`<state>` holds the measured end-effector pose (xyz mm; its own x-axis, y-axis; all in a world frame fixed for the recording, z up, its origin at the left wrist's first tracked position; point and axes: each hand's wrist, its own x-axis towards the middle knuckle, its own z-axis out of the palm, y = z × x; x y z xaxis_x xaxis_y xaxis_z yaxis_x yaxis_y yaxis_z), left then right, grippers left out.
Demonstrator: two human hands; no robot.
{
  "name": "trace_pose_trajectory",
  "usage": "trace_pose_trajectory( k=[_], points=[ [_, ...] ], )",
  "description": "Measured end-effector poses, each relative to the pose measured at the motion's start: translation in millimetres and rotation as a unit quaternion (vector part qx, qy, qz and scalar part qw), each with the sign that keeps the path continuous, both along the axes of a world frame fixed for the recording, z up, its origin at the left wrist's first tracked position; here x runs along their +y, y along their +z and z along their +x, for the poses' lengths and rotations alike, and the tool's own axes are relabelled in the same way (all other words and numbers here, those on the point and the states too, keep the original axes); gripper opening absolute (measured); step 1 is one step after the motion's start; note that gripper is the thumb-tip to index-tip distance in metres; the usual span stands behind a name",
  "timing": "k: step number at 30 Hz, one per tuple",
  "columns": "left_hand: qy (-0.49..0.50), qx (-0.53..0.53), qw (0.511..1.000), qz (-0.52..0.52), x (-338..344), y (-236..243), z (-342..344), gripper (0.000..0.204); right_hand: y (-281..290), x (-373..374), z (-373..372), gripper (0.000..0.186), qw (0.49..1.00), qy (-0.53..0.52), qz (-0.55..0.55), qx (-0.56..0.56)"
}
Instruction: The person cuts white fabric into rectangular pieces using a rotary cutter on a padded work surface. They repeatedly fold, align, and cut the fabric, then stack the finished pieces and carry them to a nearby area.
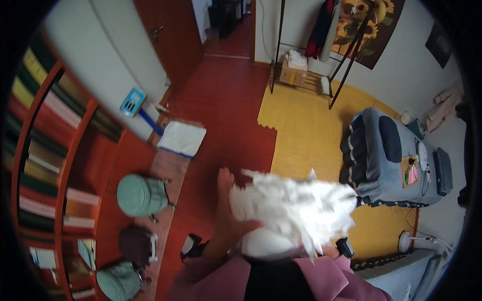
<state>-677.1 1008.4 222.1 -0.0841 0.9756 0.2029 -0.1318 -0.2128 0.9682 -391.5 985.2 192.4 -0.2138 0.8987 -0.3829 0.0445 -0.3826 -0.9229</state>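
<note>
A loose, ragged bundle of thin white sheets or strips [293, 210] is in front of my body, blurred by motion; its exact kind cannot be made out. My left hand [228, 218] clasps its left side, with the thumb across the near part and the fingers pointing away. At the lower right edge, a small part of my right hand [329, 251] shows against the bundle, its fingers hidden by the white material. Both wrists wear small black devices.
Two round green stools [140, 194] and a bookshelf [60, 160] line the left. A white mat [182, 138] lies near a blue-handled tool [149, 120]. A grey-covered bed [369, 150] with a small tray [409, 171] stands right. A clothes rack [344, 65] is at the back.
</note>
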Motion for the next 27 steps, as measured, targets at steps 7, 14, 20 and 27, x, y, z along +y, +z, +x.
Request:
trace_pose_trajectory(
  k=[7,14,20,27],
  points=[
    [-0.232,-0.025,0.957,-0.171,170.2,35.5,-77.4,0.123,-36.8,211.2,-20.2,0.068,0.995,-0.100,-0.021,-0.005],
    [-0.156,-0.042,0.970,-0.183,331.0,49.3,-141.9,0.096,-40.4,455.1,-86.3,0.061,0.999,-0.045,-0.028,0.006],
    [0.016,-0.178,0.981,-0.077,479.8,-2.5,-184.6,0.111,-55.3,655.1,-175.1,0.056,0.999,0.018,-0.027,0.008],
    [-0.064,-0.103,0.981,-0.155,754.5,27.1,-268.7,0.135,-25.4,860.4,-240.9,0.051,0.999,0.000,-0.027,-0.021]
  ],
)
